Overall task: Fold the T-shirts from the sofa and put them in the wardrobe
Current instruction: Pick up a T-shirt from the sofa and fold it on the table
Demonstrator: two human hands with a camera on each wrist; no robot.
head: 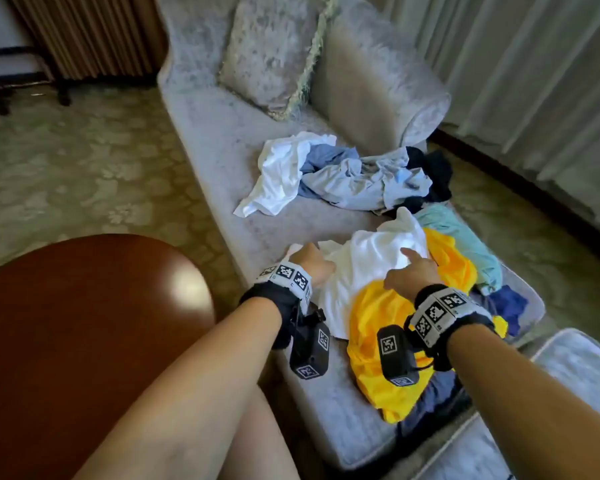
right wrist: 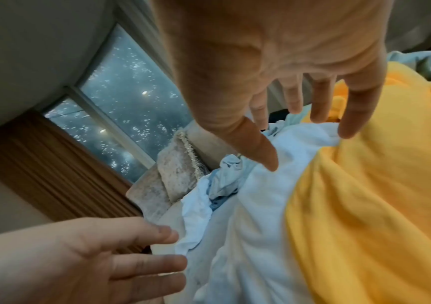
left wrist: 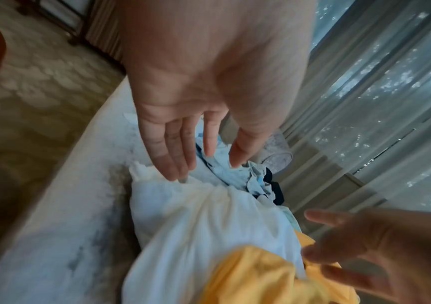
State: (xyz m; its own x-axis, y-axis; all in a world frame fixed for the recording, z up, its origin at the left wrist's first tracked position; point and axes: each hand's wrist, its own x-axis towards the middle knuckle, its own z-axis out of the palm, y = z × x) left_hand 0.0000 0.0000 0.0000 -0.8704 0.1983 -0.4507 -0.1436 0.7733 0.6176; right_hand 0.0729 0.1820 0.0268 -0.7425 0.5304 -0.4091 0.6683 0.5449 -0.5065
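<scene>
White cloth is under both hands: a white T-shirt [head: 368, 268] lies crumpled on the grey sofa [head: 229, 143], partly on top of a yellow T-shirt [head: 378, 317]. The left hand [head: 309, 263] reaches to the far left edge of the white T-shirt. From the left wrist view its fingers [left wrist: 173, 152] are straight and a little spread, and the tips touch the cloth edge, but they do not curl round it. The right hand [head: 414, 271] is over the spot where white meets yellow. Its fingers [right wrist: 349, 115] are straight and spread too, with the thumb tip and the last finger touching the white cloth. Neither hand holds anything. Farther back on the sofa sits a messy pile of clothes [head: 329, 171], white, light blue and dark ones all mixed up. Just beside the yellow T-shirt, on the right, lies a pale green top [head: 465, 237], and a blue one [head: 506, 303] peeks out near the sofa edge. A grey cushion [head: 271, 53] leans at the back of the sofa. A shiny brown table [head: 77, 306] is on the left, near the person's arm. Pale curtains [head: 534, 64] hang on the right. The floor has a green carpet [head: 66, 150] with a flower pattern.
</scene>
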